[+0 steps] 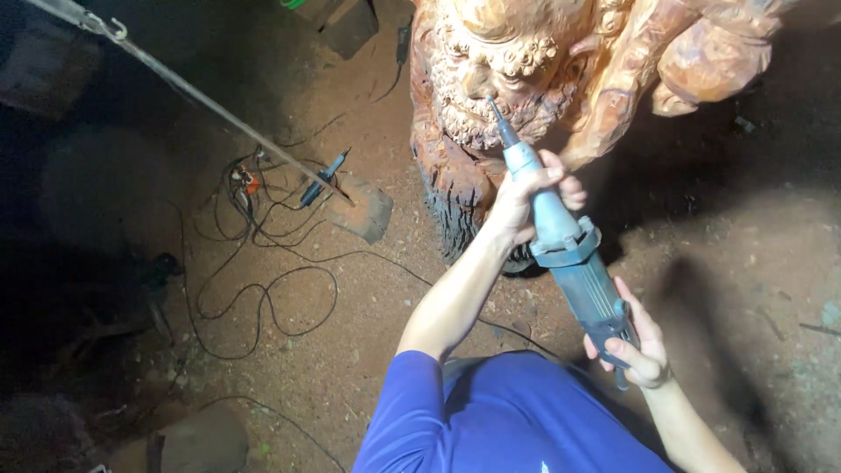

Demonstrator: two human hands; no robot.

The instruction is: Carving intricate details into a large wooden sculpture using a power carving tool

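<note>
Between both hands (526, 197), grinder (561, 236) touches wooden carving (491, 105).

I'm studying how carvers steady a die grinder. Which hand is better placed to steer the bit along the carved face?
The left hand: it grips the grinder near the nose, close to the bit touching the wooden carving. The right hand holds the rear end, farther off.

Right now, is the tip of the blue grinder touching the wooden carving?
Touching. In the head view the grinder bit ends against the carving, with no gap visible. The left hand holds the front, the right hand the rear.
</note>
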